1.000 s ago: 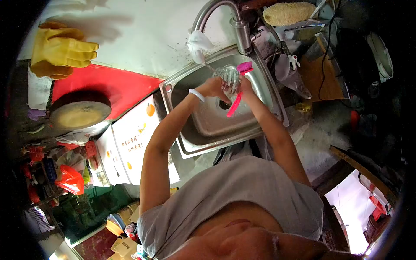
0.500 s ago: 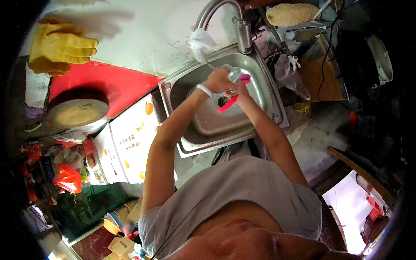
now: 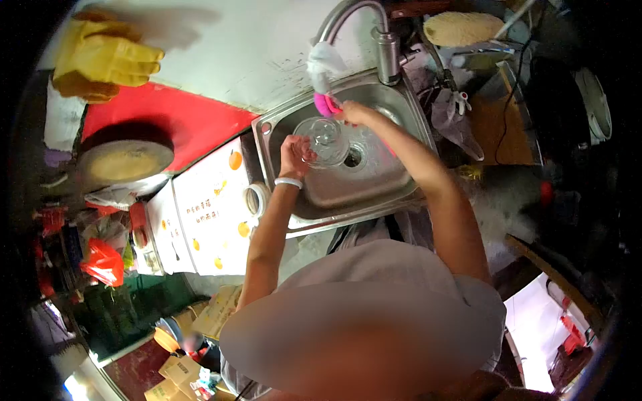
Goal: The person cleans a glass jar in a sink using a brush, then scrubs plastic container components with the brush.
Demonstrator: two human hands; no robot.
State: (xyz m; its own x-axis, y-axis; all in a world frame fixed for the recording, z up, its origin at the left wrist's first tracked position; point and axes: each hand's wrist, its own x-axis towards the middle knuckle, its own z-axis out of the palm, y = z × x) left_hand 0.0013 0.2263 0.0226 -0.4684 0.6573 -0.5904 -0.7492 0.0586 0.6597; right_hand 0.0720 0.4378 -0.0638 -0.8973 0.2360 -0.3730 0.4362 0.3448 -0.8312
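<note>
My left hand [image 3: 294, 156], with a white band at the wrist, grips the rim of a clear round glass bowl [image 3: 325, 142] over the sink. My right hand [image 3: 353, 112] is closed on a pink long-handled scrubber [image 3: 326, 105]. Its thick pink head is below the faucet's cloth-wrapped end, beside the bowl's upper edge. Part of the pink handle shows past my right forearm. Whether the head touches the bowl I cannot tell. Under both hands lies the stainless steel sink [image 3: 321, 190], its drain [image 3: 354, 158] showing right of the bowl.
A curved faucet [image 3: 388, 57] with a white cloth [image 3: 324, 59] on its spout rises behind the sink. Left of it are a roll of tape [image 3: 255, 200], a white patterned surface [image 3: 207, 224], a round board [image 3: 126, 160] and yellow gloves [image 3: 110, 60]. A loofah [image 3: 461, 29] lies back right.
My left hand has moved left and towards me with the bowl, which now faces the camera. My right hand has moved up and left, bringing the pink scrubber's head under the faucet.
</note>
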